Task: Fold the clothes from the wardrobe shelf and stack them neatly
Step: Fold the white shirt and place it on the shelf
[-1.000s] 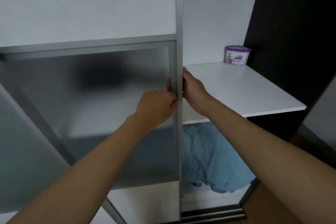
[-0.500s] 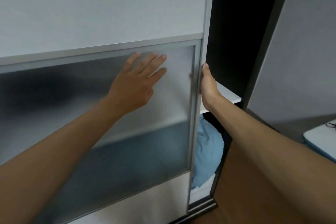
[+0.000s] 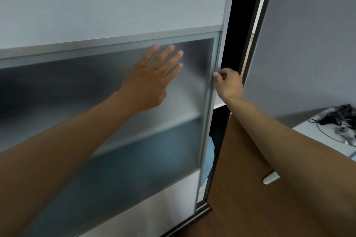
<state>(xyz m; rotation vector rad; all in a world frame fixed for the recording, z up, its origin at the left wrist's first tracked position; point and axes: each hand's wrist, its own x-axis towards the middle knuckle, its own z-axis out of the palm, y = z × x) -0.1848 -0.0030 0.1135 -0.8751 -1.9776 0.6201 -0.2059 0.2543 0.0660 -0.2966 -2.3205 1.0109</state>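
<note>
Grey wall [image 3: 308, 44] stands on your right. Blue clothes [image 3: 210, 157] sit low inside, showing only through the narrow gap beside the door [image 3: 115, 15]. Your left hand [image 3: 152, 81] lies flat on its pane, and your right hand [image 3: 228, 84] curls round its edge. No folded stack shows, so folding probably remains.

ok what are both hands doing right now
left hand: open, flat on the sliding door frosted glass
right hand: closed, fingers curled round that door's edge
</note>
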